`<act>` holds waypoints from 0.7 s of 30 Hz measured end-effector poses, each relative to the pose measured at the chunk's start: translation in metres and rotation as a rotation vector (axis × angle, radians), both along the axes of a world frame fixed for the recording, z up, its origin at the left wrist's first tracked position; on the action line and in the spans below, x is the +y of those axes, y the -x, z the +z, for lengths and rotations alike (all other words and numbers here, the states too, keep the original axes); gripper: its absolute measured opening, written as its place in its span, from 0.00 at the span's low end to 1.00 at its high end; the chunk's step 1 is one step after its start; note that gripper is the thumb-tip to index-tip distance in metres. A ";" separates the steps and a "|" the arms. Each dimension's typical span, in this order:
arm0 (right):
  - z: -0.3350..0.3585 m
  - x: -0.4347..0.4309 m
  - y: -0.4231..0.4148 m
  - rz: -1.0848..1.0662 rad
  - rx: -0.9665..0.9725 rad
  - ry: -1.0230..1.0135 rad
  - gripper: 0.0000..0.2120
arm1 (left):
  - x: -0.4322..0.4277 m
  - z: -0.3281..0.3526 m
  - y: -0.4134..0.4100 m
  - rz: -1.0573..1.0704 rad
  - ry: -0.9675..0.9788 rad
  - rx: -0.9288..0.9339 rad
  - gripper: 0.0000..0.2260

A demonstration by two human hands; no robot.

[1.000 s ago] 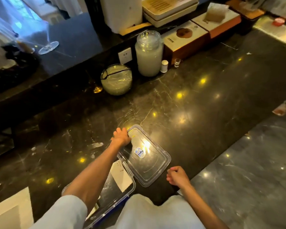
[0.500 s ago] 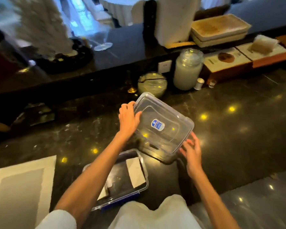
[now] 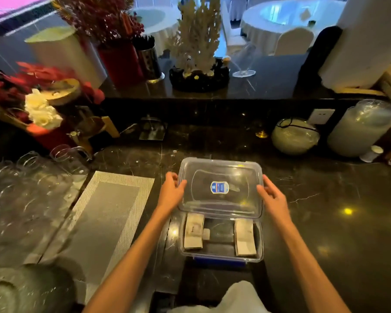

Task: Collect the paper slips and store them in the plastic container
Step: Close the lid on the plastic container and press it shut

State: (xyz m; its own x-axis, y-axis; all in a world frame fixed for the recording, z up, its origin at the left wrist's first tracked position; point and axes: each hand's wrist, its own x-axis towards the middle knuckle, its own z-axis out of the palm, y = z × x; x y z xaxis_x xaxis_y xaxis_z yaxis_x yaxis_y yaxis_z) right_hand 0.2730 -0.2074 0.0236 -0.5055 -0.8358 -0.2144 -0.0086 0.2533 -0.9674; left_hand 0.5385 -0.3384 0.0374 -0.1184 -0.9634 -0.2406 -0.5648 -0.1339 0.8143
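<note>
A clear plastic container with a blue clip on its near side sits on the dark marble counter in front of me. Inside lie two stacks of paper slips, one on the left and one on the right. A clear lid with a blue sticker is held tilted above the container's far half. My left hand grips the lid's left edge. On the opposite edge, my right hand holds it too.
A woven grey placemat lies left of the container. Clear glasses crowd the far left. A round glass bowl and a large lidded jar stand at the back right. Flower arrangements rise at the back left.
The lid has been lifted off the counter and brought over the container; my right hand has joined my left on it. The view has swung left.
</note>
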 end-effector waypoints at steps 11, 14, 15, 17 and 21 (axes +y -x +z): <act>-0.055 0.056 -0.057 -0.137 0.353 -0.284 0.23 | 0.070 -0.057 -0.011 -0.132 0.034 -0.325 0.11; -0.054 0.057 -0.064 -0.182 0.402 -0.322 0.23 | 0.074 -0.060 -0.009 -0.125 0.054 -0.371 0.11; -0.054 0.057 -0.066 -0.189 0.422 -0.335 0.23 | 0.076 -0.061 -0.010 -0.121 0.049 -0.378 0.11; -0.054 0.059 -0.069 -0.201 0.467 -0.356 0.23 | 0.080 -0.067 -0.012 -0.122 0.052 -0.391 0.12; -0.056 0.066 -0.071 -0.191 0.506 -0.401 0.24 | 0.087 -0.078 -0.018 -0.146 0.070 -0.414 0.13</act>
